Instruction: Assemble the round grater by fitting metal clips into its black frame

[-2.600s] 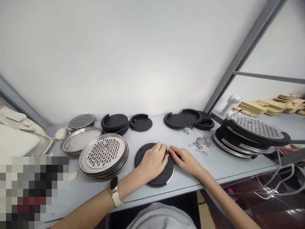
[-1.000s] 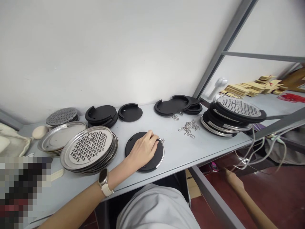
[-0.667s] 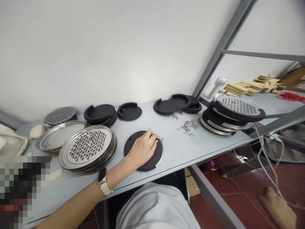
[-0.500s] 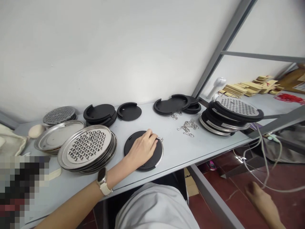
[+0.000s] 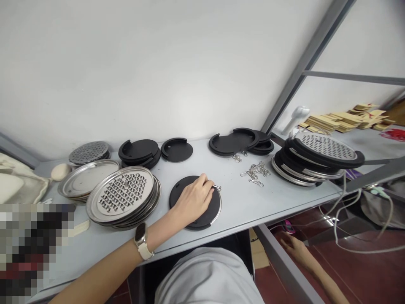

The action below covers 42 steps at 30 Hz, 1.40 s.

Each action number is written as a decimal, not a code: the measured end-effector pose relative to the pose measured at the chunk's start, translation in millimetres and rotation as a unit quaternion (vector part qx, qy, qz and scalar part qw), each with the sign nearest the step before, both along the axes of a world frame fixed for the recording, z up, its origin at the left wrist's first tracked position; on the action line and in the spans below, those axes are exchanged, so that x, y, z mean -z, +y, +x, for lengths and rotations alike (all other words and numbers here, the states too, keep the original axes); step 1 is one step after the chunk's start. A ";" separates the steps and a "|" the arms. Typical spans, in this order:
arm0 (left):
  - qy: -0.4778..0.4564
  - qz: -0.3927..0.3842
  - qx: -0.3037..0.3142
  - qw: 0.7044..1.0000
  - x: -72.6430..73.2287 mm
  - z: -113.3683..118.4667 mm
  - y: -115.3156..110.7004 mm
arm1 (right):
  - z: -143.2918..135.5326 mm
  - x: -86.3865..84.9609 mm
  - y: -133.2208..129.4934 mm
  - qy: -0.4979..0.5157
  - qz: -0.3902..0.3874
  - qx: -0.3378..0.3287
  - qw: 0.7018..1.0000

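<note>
A round black disc [image 5: 177,192] with a metal rim along its right side lies near the table's front edge. My left hand [image 5: 196,198], with a watch on the wrist, rests over it, fingers bent together around a small metal clip [image 5: 218,187] that pokes out past the fingertips at the rim. The hand covers the disc's middle. Lower than the tabletop, off its front edge at the right, my right hand [image 5: 295,247] hangs over the red floor, its fingers slightly apart and nothing visible in them.
Metal grater plates [image 5: 123,192] are stacked at the left. Black holders [image 5: 177,150] stand along the wall. Loose metal clips [image 5: 257,169] lie right of the disc, beside a tall stack of assembled discs [image 5: 319,158]. White cables [image 5: 337,228] hang near the grey frame [image 5: 284,266].
My right hand has moved left, closer to the table frame. My left hand stays on the black disc with the clip. The whole view has shifted slightly.
</note>
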<state>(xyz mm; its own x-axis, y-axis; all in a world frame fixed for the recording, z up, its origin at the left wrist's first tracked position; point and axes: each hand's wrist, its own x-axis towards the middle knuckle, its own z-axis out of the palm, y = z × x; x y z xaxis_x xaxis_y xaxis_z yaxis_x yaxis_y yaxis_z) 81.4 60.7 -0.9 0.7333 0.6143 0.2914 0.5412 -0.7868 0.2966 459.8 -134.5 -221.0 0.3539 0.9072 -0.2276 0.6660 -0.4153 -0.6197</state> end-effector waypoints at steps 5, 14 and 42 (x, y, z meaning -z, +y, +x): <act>0.003 0.000 -0.006 1.000 -0.2 -0.2 0.1 | -28.3 -109.5 25.3 0.097 -0.073 -0.101 0.987; 0.007 0.012 -0.008 1.000 -2.4 -0.4 -0.9 | -132.8 -255.8 97.8 0.135 0.031 -0.301 0.943; 0.006 0.002 -0.027 1.000 -2.4 0.0 -2.3 | -188.7 -205.6 154.3 0.033 0.232 -0.298 0.925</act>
<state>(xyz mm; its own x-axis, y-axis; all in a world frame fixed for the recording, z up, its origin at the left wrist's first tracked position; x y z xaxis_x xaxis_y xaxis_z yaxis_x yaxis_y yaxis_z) 81.5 58.3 1.5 0.7031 0.6515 0.2851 0.5856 -0.7579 0.2877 271.1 19.8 -15.4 -0.2415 0.9421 0.2327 0.6453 0.3350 -0.6866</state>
